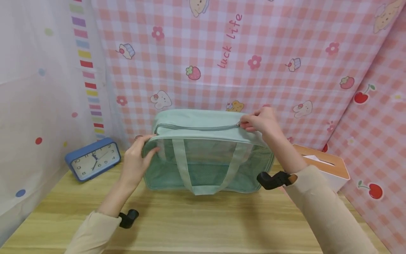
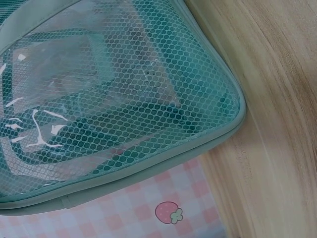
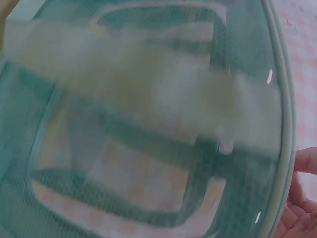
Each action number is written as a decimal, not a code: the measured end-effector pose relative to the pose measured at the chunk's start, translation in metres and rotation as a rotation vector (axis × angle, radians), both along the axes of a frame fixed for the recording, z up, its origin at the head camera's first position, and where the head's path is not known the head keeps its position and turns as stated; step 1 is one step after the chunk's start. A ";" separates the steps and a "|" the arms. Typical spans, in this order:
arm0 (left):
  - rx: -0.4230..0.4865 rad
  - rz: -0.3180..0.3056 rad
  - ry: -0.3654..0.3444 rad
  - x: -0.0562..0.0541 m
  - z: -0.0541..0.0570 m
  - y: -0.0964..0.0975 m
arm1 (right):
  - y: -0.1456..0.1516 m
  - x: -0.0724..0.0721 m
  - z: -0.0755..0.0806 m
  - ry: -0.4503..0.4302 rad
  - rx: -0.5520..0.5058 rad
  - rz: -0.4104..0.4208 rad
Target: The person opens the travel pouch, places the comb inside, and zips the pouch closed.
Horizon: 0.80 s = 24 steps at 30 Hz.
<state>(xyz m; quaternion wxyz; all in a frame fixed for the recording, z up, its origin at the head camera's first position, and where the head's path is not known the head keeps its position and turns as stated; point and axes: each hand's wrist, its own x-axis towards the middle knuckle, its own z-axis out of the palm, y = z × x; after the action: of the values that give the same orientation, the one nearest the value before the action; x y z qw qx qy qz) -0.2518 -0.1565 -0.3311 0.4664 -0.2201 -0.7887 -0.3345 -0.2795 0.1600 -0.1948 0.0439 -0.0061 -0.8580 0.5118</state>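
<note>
A mint-green bag (image 1: 206,155) stands upright on the table, with a clear and mesh front and two strap handles (image 1: 182,165). My left hand (image 1: 136,157) grips its upper left corner, thumb in front and fingers over the top edge. At the right of the top, my right hand (image 1: 261,121) pinches the zipper pull, and the dark zipper line (image 1: 200,127) runs left from it. In the left wrist view, the mesh panel (image 2: 148,99) fills much of the picture. Fingers show past the bag's edge in the right wrist view.
A blue alarm clock (image 1: 93,159) stands on the left of the wooden table (image 1: 190,225). To the right, behind my forearm, is a tissue box (image 1: 330,165) with a wood-toned top. Pink checked cloth (image 1: 238,46) hangs close behind the bag and along the right side.
</note>
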 end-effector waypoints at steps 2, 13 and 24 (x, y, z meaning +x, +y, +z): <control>0.002 -0.002 0.002 0.000 0.000 0.000 | -0.010 -0.001 0.001 0.008 0.009 0.008; -0.001 0.004 -0.003 0.001 -0.001 0.001 | -0.057 -0.008 -0.002 0.034 0.049 0.069; 0.028 -0.023 0.012 -0.001 0.000 0.001 | -0.106 -0.009 -0.001 0.004 -0.041 0.123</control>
<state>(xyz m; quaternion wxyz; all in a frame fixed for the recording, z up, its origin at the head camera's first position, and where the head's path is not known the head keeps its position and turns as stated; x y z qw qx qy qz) -0.2530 -0.1555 -0.3315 0.4703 -0.2246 -0.7786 -0.3494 -0.2882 0.0544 -0.1961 0.0140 0.0468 -0.8459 0.5312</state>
